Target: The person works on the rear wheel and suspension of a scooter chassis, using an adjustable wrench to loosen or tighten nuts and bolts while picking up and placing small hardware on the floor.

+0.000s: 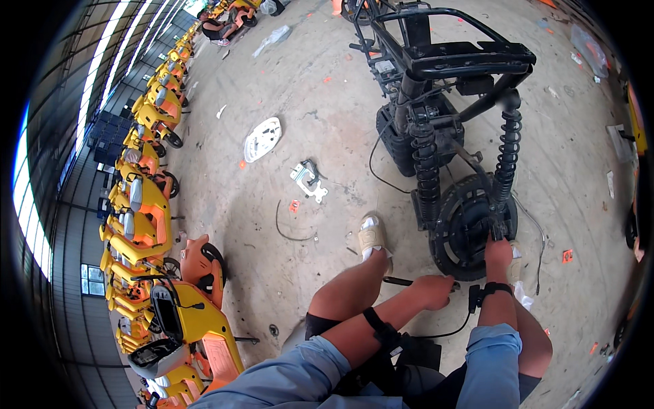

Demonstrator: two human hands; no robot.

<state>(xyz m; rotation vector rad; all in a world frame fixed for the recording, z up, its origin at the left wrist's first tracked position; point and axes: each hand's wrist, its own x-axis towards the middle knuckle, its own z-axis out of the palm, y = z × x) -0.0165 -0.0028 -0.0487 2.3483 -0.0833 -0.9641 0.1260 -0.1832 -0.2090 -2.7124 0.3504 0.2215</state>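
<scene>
Hands: left hand (433, 292) closed round a dark rod-like tool (398, 280); right hand (499, 253) at the right shock's (507, 140) foot, fingers curled, whether gripping anything cannot be told.
Scooter frame (411, 92): black, standing on the floor (327, 88), nearer its right edge than its left; probably heavy and stiff, best taken by the upper rail (470, 63).
Wheel (471, 228): under the frame's near end; tyre (443, 258) likely grippy.
Right shock: likely stiff.
Tool: likely light, rigid.

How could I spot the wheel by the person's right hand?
Find the bare black frame standing toward the picture's upper right. Follow its two coiled springs down to the wheel between their lower ends, close to the right hand. The springs are long and narrow; the wheel is broad, black and round.
</scene>
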